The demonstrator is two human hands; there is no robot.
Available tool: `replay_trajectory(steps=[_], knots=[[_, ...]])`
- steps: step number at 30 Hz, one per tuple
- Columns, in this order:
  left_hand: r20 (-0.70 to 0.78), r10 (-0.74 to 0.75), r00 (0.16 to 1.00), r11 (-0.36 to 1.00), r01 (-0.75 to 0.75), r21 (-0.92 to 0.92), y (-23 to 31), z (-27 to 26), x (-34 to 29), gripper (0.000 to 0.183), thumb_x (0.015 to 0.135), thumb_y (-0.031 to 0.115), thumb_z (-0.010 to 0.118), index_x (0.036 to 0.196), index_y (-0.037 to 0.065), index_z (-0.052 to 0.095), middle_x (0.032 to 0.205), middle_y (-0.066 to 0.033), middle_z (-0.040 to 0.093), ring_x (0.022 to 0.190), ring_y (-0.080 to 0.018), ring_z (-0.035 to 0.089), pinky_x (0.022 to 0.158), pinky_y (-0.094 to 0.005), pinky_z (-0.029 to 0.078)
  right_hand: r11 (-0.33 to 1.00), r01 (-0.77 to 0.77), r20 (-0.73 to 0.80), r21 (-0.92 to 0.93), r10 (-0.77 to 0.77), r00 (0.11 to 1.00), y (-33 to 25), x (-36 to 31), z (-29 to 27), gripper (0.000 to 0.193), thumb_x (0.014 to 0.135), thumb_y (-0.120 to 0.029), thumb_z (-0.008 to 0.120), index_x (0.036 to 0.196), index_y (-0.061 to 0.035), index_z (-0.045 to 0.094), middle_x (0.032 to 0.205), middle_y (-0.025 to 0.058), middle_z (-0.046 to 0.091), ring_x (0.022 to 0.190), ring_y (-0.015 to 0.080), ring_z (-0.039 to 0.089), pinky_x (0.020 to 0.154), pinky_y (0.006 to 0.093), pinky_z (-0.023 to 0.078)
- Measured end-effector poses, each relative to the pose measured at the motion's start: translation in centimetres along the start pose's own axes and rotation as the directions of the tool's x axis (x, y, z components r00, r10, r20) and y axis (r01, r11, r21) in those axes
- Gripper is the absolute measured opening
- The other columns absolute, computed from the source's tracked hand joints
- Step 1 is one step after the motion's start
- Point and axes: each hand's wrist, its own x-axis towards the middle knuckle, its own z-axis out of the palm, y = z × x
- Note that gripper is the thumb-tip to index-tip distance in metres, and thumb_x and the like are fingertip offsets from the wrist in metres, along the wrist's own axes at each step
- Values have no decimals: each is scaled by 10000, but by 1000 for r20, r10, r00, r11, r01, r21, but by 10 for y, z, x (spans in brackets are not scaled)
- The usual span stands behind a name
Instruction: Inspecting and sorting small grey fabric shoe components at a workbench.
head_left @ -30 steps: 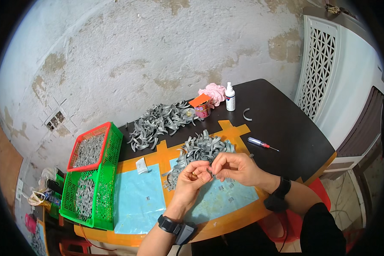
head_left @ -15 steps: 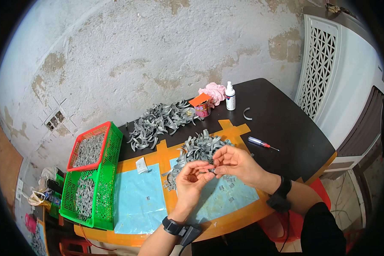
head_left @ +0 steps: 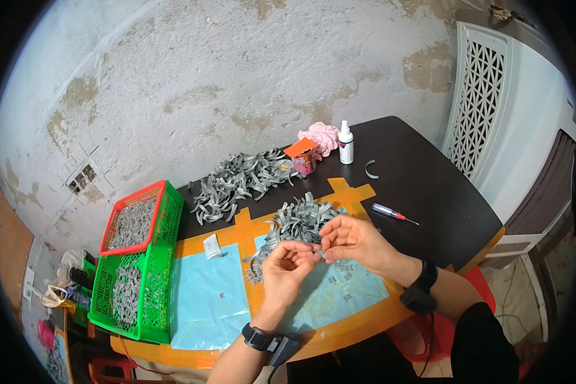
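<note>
At five o'clock from the nearer strip pile [head_left: 299,219], a small grey piece [head_left: 320,254] is being pinched by fingertips of the left hand [head_left: 284,270] and right hand [head_left: 360,246], the latter being held higher than a second ago, so two-handed handling is being continued.

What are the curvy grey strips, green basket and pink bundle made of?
Grey strips: maybe plastic or rubber, dull with pale glints; too small to be sure.
Green basket: likely plastic, slightly shiny, with patterned holes.
Pink bundle: probably cloth, soft-looking and matte, bunched in loose folds.
</note>
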Motion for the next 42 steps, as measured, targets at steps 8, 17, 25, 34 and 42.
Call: replay_trajectory(steps=[8, 17, 25, 34, 42], knots=[[-32, -45, 998, 995, 48, 90, 3, 2, -2, 218, 781, -88, 678, 968, 9, 623, 962, -60, 647, 842, -85, 604, 770, -222, 500, 1000, -5, -32, -18, 4, 999, 3, -1, -1, 331, 819, 20, 658, 1111, -11, 505, 969, 56, 589, 910, 112, 590, 810, 252, 498], [80, 172, 982, 795, -186, 577, 9, -4, 1, 200, 737, -25, 742, 926, 38, 720, 960, -72, 647, 895, -139, 620, 731, -246, 511, 999, -24, -44, -29, 23, 999, -1, -2, -1, 321, 811, 24, 643, 1091, -14, 491, 946, 55, 589, 866, 104, 590, 756, 237, 492], [153, 245, 957, 726, -286, 625, 18, -3, 2, 202, 686, 23, 786, 877, 60, 733, 898, -60, 670, 863, -163, 628, 765, -284, 499, 993, -85, 17, 76, 84, 996, 0, -4, -2, 319, 830, 11, 634, 1101, -27, 469, 956, 71, 588, 862, 128, 588, 774, 278, 493], [162, 252, 954, 794, -299, 529, 10, -8, 4, 175, 698, 12, 772, 862, 47, 725, 893, -60, 667, 835, -164, 615, 741, -283, 494, 964, -139, 64, 225, 128, 990, 1, -4, 0, 296, 850, -2, 622, 1101, -31, 467, 1002, 84, 591, 886, 151, 600, 794, 279, 492], [143, 250, 958, 848, -288, 445, 4, -7, 3, 169, 709, 6, 761, 867, 42, 715, 878, -51, 656, 807, -151, 598, 714, -274, 485, 958, -143, 75, 248, 128, 989, 7, -5, -1, 257, 856, -4, 607, 1069, -36, 468, 992, 83, 592, 864, 156, 603, 777, 272, 492]])
